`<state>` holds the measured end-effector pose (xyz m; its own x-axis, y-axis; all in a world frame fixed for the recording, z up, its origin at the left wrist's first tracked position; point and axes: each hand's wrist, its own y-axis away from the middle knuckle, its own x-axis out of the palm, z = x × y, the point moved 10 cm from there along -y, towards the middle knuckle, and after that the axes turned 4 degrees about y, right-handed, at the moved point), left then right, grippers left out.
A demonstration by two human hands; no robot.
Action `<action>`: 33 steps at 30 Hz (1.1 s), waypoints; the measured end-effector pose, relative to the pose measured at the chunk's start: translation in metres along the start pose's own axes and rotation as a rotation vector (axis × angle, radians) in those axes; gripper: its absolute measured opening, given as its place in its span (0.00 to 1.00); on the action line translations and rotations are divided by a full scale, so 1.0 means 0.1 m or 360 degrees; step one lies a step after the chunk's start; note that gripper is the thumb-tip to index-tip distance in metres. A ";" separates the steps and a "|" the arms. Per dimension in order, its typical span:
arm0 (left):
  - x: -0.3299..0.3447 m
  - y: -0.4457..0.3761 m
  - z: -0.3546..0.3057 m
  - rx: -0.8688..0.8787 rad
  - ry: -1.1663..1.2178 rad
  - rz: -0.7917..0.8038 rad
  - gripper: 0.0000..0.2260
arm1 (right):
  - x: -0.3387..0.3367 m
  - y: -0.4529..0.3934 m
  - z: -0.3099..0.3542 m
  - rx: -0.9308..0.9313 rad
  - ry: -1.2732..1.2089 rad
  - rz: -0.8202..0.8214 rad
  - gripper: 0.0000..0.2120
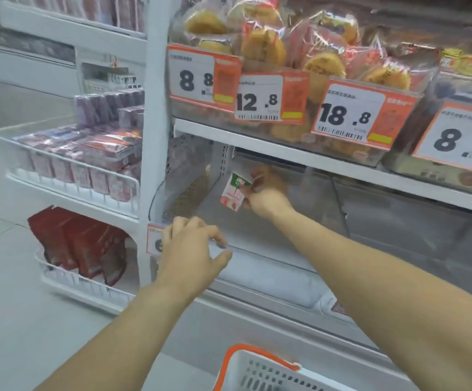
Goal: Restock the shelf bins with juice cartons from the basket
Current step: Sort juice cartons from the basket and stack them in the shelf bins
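1. Head view, nearest to us: a white basket with an orange handle sits at the bottom edge; we cannot see what it holds.
2. Our left hand rests on the front lip of the clear shelf bin, fingers loosely spread and holding nothing, partly covering a price tag clipped to that lip.
3. Deeper inside the same bin, our right hand grips a juice carton, fingers and thumb wrapped round its right side. The carton is pink and white with a green top, tilted, and held above the bin floor near the back left corner.
4. On the shelf above, bagged round pastries sit behind orange-edged price cards reading 8.8, 12.8, 18.8 and 8.8.
5. Off to the left, wire racks carry purple and pink packs, with red bags in the lower rack.
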<state>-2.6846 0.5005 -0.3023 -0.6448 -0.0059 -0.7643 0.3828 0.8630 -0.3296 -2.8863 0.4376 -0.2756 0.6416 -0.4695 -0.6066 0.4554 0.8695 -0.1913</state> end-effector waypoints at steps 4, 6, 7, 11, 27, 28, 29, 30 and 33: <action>0.00 -0.02 0.02 0.0074 0.0045 -0.0143 0.08 | 0.46 -0.45 0.05 -0.0103 0.0240 -0.0073 0.14; 0.00 -0.04 0.05 0.0122 0.0057 -0.0197 0.09 | 0.67 -0.58 0.04 -0.0111 0.0280 -0.0040 0.14; 0.01 -0.04 0.07 0.0129 0.0053 -0.0207 0.09 | 0.75 -0.64 0.04 -0.0129 0.0322 -0.0042 0.13; 0.05 -0.08 0.12 0.0159 0.0062 -0.0202 0.09 | 0.95 -0.82 0.04 -0.0236 0.0544 -0.0009 0.12; -0.14 0.21 -0.52 0.0416 0.0070 -0.0121 0.13 | -0.64 1.65 0.50 -0.0680 0.0496 0.0363 0.07; -0.10 0.26 -0.61 0.0460 0.0092 -0.0033 0.11 | -0.78 1.90 0.37 -0.0656 0.0498 0.0432 0.06; -0.01 0.32 -0.70 0.0487 0.0117 0.0089 0.10 | -0.90 2.10 0.21 -0.0609 0.0533 0.0513 0.06; 0.09 0.37 -0.77 0.0493 0.0145 0.0220 0.09 | -0.98 2.25 0.02 -0.0540 0.0606 0.0609 0.07; 0.49 0.55 -0.94 0.0391 0.0193 0.0624 0.07 | -1.06 2.57 -0.61 -0.0304 0.0889 0.0954 0.14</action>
<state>-2.7568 0.5951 -0.3060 -0.4874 0.3677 -0.7920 0.7482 0.6435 -0.1617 -2.8752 0.7205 -0.3076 0.3189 0.1812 -0.9303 -0.0092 0.9821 0.1881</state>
